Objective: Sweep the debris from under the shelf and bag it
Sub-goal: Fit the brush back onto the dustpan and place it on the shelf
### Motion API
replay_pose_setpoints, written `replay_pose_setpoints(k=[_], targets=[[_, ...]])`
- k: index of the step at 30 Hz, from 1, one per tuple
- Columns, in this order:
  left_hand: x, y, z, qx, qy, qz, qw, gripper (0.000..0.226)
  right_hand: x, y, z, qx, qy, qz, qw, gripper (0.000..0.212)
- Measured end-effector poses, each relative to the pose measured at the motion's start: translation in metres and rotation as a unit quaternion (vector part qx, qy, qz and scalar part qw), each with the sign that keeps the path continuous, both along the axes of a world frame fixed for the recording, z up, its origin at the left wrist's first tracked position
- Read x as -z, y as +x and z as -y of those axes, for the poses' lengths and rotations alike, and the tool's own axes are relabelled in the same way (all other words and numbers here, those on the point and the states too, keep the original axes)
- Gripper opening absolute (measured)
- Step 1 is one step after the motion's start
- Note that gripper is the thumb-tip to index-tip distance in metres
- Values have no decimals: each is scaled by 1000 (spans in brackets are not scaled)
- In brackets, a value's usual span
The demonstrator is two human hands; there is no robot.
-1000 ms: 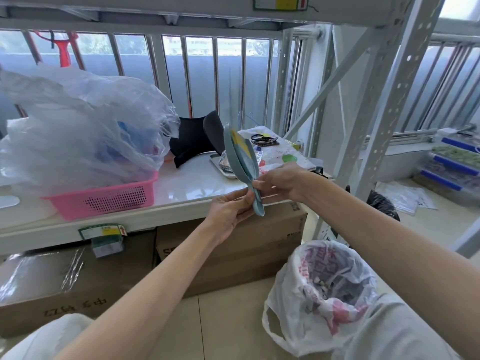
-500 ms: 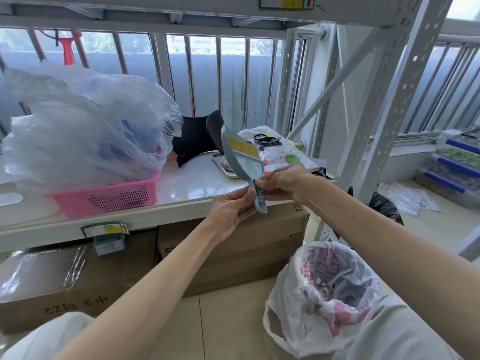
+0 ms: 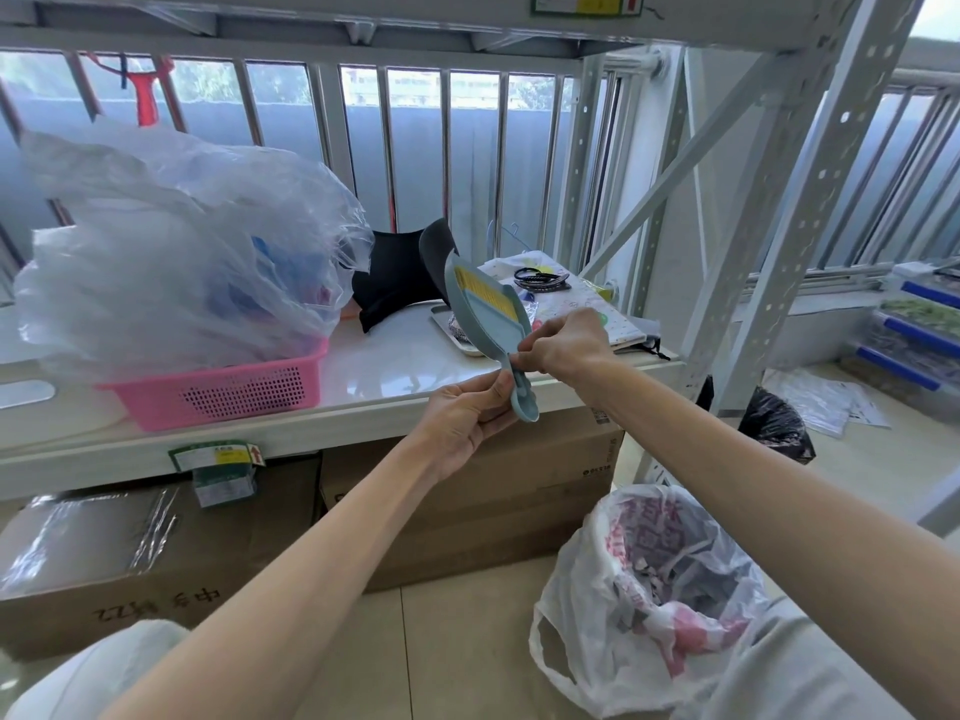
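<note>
A small grey-blue dustpan [image 3: 483, 314] with a yellow-bristled brush clipped inside is held upright in front of the white shelf board [image 3: 395, 366]. My left hand [image 3: 462, 413] pinches the lower end of its handle. My right hand [image 3: 563, 345] grips the handle just above, fingers curled at the neck of the pan. An open white plastic bag [image 3: 644, 600] with red print and scraps of debris inside stands on the tiled floor at the lower right.
A pink basket [image 3: 223, 392] under a large clear plastic bag sits on the shelf board at left. Black cloth, a tray and papers lie behind the dustpan. Cardboard boxes [image 3: 467, 491] fill the space under the shelf. A black bag [image 3: 776, 423] lies beside the metal upright.
The dustpan has turned from edge-on until its open face and yellow bristles show. Both hands kept their hold on the handle and moved slightly.
</note>
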State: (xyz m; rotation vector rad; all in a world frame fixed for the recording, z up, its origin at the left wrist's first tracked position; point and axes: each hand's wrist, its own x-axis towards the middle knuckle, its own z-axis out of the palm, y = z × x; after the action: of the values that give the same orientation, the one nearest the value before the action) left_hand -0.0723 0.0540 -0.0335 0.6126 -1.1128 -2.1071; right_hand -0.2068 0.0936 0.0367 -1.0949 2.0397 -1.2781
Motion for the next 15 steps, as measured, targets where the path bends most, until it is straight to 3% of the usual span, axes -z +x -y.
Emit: replay_pose_setpoints(k=[3, 8, 15], targets=[[-1, 1, 2, -10, 15, -2, 1000, 21, 2, -2, 1, -13, 3, 31, 999, 22], [-1, 5, 4, 14, 13, 28, 999, 23, 9, -14, 9, 64, 13, 62, 996, 17], [-3, 11, -3, 94, -17, 48, 994, 26, 6, -21, 11, 79, 27, 203, 976, 13]])
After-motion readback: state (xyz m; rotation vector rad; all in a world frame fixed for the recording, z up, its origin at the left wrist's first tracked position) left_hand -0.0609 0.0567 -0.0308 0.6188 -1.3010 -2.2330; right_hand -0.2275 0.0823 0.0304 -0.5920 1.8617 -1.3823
